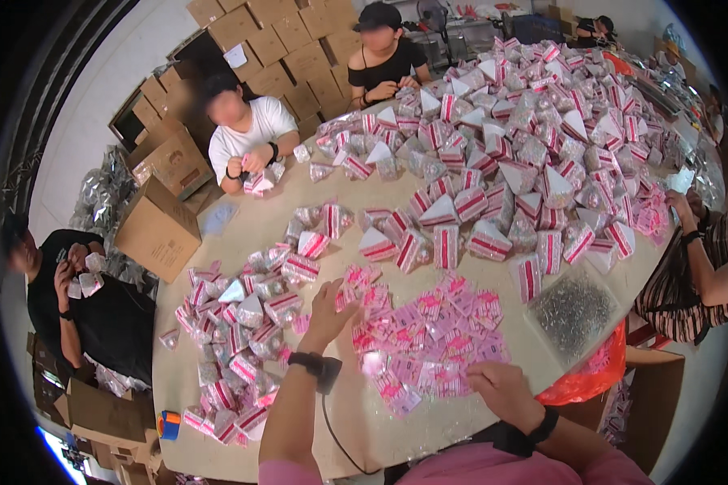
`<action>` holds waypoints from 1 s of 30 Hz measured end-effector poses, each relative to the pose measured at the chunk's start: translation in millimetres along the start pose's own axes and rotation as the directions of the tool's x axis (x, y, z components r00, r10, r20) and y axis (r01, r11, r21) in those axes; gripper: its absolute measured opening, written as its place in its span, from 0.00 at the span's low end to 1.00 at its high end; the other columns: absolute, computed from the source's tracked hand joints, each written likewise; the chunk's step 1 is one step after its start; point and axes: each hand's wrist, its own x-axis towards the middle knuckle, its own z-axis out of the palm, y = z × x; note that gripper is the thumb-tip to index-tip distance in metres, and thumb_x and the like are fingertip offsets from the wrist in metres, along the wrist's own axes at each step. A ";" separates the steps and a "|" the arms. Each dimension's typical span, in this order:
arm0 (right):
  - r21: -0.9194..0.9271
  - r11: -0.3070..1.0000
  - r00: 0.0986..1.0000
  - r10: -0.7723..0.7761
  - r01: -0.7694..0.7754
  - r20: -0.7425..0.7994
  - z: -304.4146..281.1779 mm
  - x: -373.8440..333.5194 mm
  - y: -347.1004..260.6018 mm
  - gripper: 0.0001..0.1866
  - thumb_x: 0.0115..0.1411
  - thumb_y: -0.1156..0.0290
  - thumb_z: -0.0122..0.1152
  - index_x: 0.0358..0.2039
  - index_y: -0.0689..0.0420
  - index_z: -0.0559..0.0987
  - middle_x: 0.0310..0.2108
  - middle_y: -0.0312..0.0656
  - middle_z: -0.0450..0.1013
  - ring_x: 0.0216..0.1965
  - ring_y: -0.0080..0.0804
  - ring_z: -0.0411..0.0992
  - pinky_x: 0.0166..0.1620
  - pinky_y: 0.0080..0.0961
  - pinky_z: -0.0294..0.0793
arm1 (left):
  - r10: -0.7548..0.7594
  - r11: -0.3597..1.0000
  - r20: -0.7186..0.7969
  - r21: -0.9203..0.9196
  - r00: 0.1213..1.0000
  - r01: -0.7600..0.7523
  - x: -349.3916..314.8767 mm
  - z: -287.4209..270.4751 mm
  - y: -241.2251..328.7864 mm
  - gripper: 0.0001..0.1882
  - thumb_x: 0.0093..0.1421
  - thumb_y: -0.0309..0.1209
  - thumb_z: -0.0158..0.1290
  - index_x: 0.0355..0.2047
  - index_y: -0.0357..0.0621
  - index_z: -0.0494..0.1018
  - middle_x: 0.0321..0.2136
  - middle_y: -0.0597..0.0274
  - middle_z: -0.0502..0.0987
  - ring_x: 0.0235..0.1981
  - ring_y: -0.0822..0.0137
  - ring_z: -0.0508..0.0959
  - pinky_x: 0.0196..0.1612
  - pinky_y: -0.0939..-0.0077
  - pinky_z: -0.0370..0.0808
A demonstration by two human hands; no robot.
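Observation:
My left hand (330, 314) is over the table between a heap of wrapped triangular packs and a spread of pink printed cards (429, 343). Its fingers are stretched out and apart, close to the cards' left edge. My right hand (505, 394) is at the lower right edge of the cards, fingers curled and pressed together. Whatever it may pinch is too small to make out. Left of my left arm lies the heap of clear-wrapped packs (247, 368), wedge-shaped with white and pink bands. A dark wristband circles each wrist, and a cable hangs from the left one.
A far larger mound of wrapped packs (510, 145) covers the table's far right. A clear tray of small metal pieces (573, 317) sits beside a red plastic bag (586, 380). Blue-orange tape (168, 425) lies at the left edge. Several people work around the table; cardboard boxes (160, 230) stand left.

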 end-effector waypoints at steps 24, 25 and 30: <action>-0.027 0.988 0.987 0.154 -0.153 0.044 -18.9 11.7 31.2 0.08 0.54 0.72 0.59 0.33 0.61 0.79 0.26 0.44 0.76 0.26 0.28 0.75 0.32 0.23 0.74 | 0.169 0.908 -0.081 0.399 0.982 -0.124 114.1 63.3 85.7 0.29 0.51 0.32 0.57 0.53 0.45 0.61 0.54 0.51 0.64 0.52 0.46 0.66 0.46 0.51 0.69; -0.030 0.989 0.988 0.146 -0.145 0.046 -19.5 11.8 30.9 0.08 0.54 0.72 0.59 0.33 0.61 0.79 0.26 0.44 0.76 0.26 0.28 0.75 0.31 0.23 0.74 | 0.170 0.918 -0.098 0.379 0.981 -0.121 113.9 62.6 84.9 0.27 0.51 0.32 0.57 0.51 0.44 0.62 0.52 0.51 0.66 0.50 0.47 0.69 0.45 0.54 0.71; 0.047 0.969 0.970 0.242 -0.244 0.036 -24.1 10.9 29.8 0.10 0.56 0.66 0.59 0.37 0.56 0.80 0.28 0.42 0.77 0.29 0.35 0.76 0.33 0.26 0.74 | -0.170 0.926 -0.393 -0.377 0.904 0.010 74.0 32.3 49.6 0.21 0.55 0.29 0.54 0.48 0.41 0.63 0.37 0.59 0.71 0.35 0.59 0.76 0.37 0.68 0.74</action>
